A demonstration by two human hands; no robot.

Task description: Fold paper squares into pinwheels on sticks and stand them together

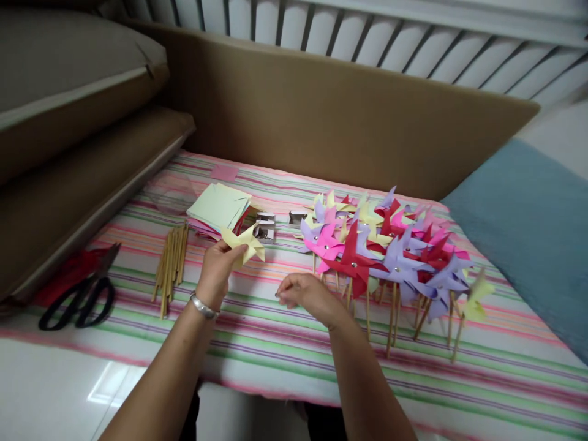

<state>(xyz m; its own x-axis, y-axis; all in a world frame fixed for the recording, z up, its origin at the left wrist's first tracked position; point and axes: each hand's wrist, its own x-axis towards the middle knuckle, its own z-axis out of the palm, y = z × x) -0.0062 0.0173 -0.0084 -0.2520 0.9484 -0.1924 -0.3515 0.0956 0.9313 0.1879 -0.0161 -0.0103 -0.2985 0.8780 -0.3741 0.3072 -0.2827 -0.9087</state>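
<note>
My left hand (pixel 217 269) pinches a pale yellow paper pinwheel (pixel 250 244), its blades folded in, with no stick visible on it. To the right, my right hand (pixel 301 294) is closed, thumb and fingers together; a tiny dark spot shows at the fingertips, too small to name. Beyond the pinwheel stand small open boxes (pixel 265 229) with shiny bits inside, and another small box (pixel 297 218). A stack of coloured paper squares (pixel 219 207), pale green on top, lies behind my left hand. Many pinwheels on sticks (pixel 353 265), red, pink, purple and yellow, are massed beyond my right hand.
A bundle of thin wooden sticks (pixel 171 263) lies left of my left hand. Black-handled scissors (pixel 85 297) rest farther left by a red piece (pixel 68 278). A striped cloth (pixel 275 349) covers the surface; a cardboard panel (pixel 321 116) stands behind it.
</note>
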